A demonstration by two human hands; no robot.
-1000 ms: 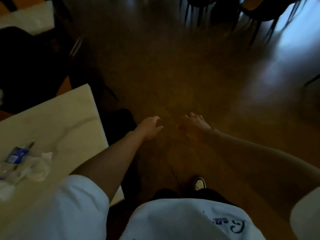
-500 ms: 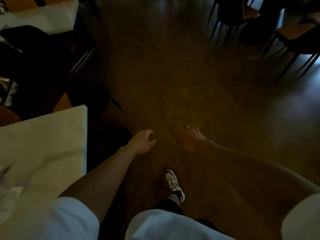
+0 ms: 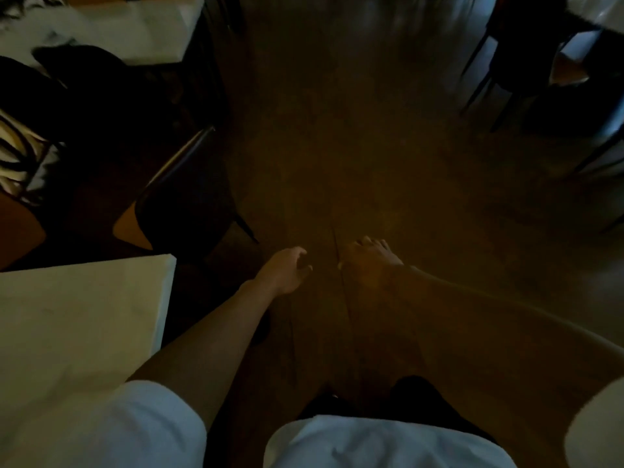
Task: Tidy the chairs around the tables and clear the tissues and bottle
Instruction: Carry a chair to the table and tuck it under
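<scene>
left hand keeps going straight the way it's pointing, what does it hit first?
Probably nothing: the left hand, loosely curled and empty, points up-frame over bare dark brown wooden floor. The black chair with tan seat sits left of that line; depth is unclear.

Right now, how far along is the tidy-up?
Nothing visibly finished in this view. Both hands are empty: the left hand is loosely curled and the right hand open over the wooden floor. Nearest job: the dark chair angled out beyond the white table corner. More chairs stand at the upper right. No tissues or bottle show here, so their state can't be judged.
</scene>
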